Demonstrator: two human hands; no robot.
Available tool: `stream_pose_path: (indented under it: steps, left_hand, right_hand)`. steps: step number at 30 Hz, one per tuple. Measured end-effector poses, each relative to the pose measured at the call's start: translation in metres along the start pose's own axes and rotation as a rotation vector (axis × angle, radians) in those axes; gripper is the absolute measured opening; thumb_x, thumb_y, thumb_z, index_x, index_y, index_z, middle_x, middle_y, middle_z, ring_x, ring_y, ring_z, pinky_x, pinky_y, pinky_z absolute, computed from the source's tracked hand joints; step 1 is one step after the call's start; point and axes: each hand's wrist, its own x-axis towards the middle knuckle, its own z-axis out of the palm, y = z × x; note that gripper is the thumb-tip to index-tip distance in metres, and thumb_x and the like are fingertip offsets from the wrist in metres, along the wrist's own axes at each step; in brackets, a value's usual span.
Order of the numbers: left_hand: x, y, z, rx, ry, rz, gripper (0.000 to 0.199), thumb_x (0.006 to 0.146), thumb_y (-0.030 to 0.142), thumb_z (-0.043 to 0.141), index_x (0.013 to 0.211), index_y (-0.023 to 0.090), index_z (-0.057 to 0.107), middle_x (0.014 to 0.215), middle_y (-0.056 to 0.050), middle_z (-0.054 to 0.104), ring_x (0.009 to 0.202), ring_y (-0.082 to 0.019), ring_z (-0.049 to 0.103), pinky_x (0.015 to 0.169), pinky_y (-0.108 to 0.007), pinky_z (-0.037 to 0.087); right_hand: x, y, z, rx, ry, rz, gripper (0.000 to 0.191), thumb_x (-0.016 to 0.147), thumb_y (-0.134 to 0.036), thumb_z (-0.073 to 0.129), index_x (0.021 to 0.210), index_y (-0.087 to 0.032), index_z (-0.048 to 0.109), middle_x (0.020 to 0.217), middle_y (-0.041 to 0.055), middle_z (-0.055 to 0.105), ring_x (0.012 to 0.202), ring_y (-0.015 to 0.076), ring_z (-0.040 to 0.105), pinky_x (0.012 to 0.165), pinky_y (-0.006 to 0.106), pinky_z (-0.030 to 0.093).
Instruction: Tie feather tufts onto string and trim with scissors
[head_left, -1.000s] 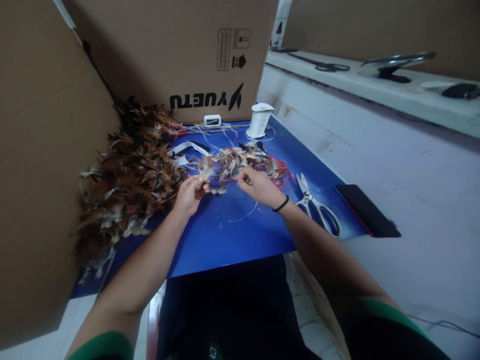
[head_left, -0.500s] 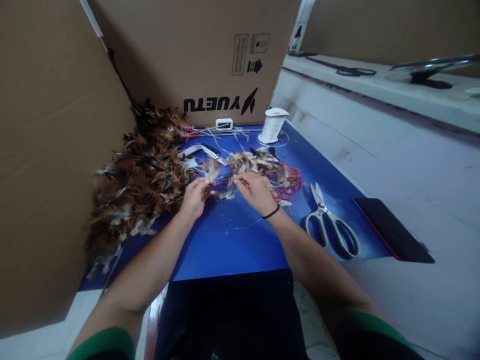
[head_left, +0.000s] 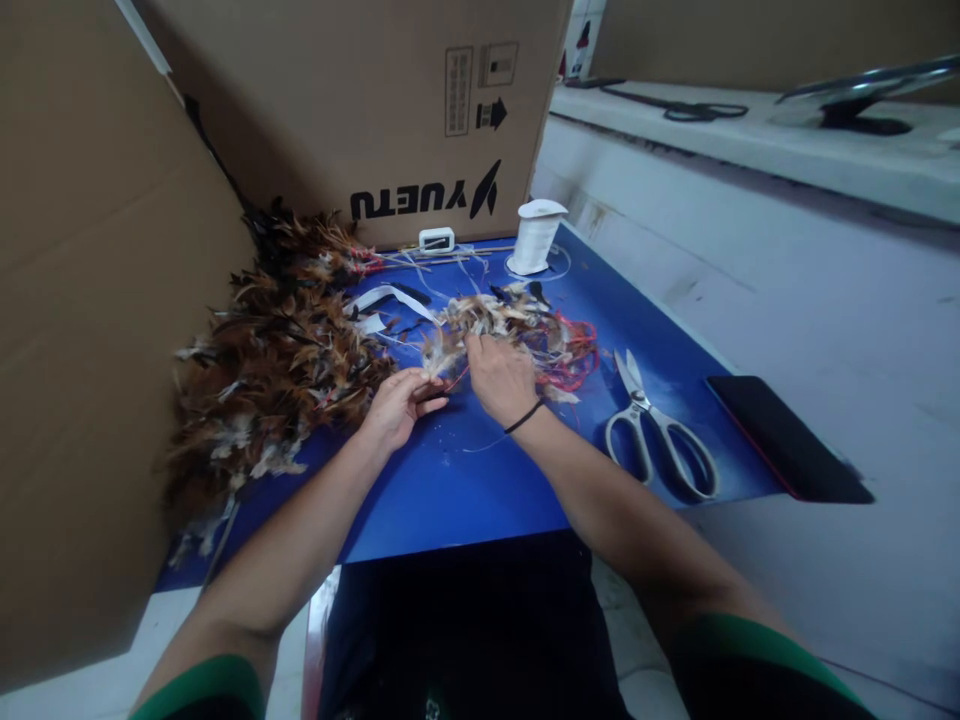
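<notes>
Between the thumb and fingers of my left hand (head_left: 400, 408) is a small feather (head_left: 441, 352), fluffy, pale and brown. My right hand (head_left: 501, 380) lies just to the right, back upward, at the near edge of a loose pile of cream and brown feathers (head_left: 491, 312). Its fingers point down and are bent together; what they hold, if anything, is hidden. A thin reddish strand shows in the small gap between both hands. Red strings (head_left: 576, 352) trail from the right side of the pile.
Brown feather bundles (head_left: 300, 360) fill the left of the blue table (head_left: 450, 510), against cardboard boxes (head_left: 337, 110). Scissors (head_left: 639, 400) lie partly open at right, beside a black phone-like slab (head_left: 787, 435). A white spool (head_left: 537, 238) and small white device (head_left: 436, 240) stand behind.
My left hand has come closer to my right hand with the feather, which now meets the pile's left edge. My right fingers have turned downward. The view has shifted slightly.
</notes>
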Motion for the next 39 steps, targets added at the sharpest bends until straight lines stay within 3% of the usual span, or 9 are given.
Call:
stream_pose_path:
  steps: [11,21,28,33,39]
  left_hand:
    - [-0.002,-0.004,0.004,0.024,-0.009,-0.059,0.006,0.068,0.015,0.066,0.068,0.013,0.060,0.070,-0.003,0.066,0.080,-0.020,0.069,0.066,-0.030,0.057]
    - [0.001,-0.006,0.002,-0.032,-0.011,-0.012,0.005,0.068,0.012,0.067,0.066,0.013,0.061,0.067,-0.002,0.065,0.077,-0.015,0.067,0.077,-0.032,0.056]
    - [0.005,-0.007,0.001,0.013,-0.013,0.084,0.009,0.065,0.013,0.069,0.062,0.013,0.061,0.064,-0.002,0.064,0.068,-0.012,0.064,0.082,-0.031,0.053]
    - [0.012,-0.007,-0.008,0.156,0.078,0.229,0.006,0.066,0.016,0.066,0.061,0.014,0.064,0.063,-0.001,0.064,0.065,-0.011,0.062,0.074,-0.026,0.049]
    - [0.011,-0.003,-0.014,0.643,0.145,0.462,0.007,0.068,0.016,0.065,0.061,0.018,0.067,0.059,0.002,0.061,0.061,-0.012,0.053,0.064,-0.023,0.040]
  right_hand:
    - [0.000,-0.004,0.003,0.031,0.054,0.047,0.035,0.094,-0.012,0.022,0.103,-0.012,0.057,0.089,0.0156,0.062,0.082,0.0238,0.056,0.061,0.033,0.031]
    - [0.001,-0.007,0.002,0.035,0.070,0.079,0.035,0.094,-0.012,0.023,0.103,-0.012,0.057,0.089,0.0160,0.063,0.080,0.0232,0.057,0.060,0.033,0.032]
    - [-0.002,-0.003,-0.002,0.117,-0.018,0.046,0.029,0.092,-0.016,0.034,0.109,-0.013,0.056,0.090,0.0144,0.067,0.077,0.0222,0.060,0.060,0.031,0.032]
    - [-0.006,0.015,-0.011,0.388,-0.204,-0.060,0.021,0.085,-0.029,0.055,0.101,-0.019,0.063,0.074,0.0040,0.067,0.067,0.0172,0.058,0.059,0.026,0.033]
    - [-0.006,0.021,-0.030,0.568,-0.182,-0.282,0.013,0.088,-0.024,0.054,0.086,-0.018,0.066,0.084,0.0026,0.066,0.076,0.0135,0.059,0.067,0.024,0.035]
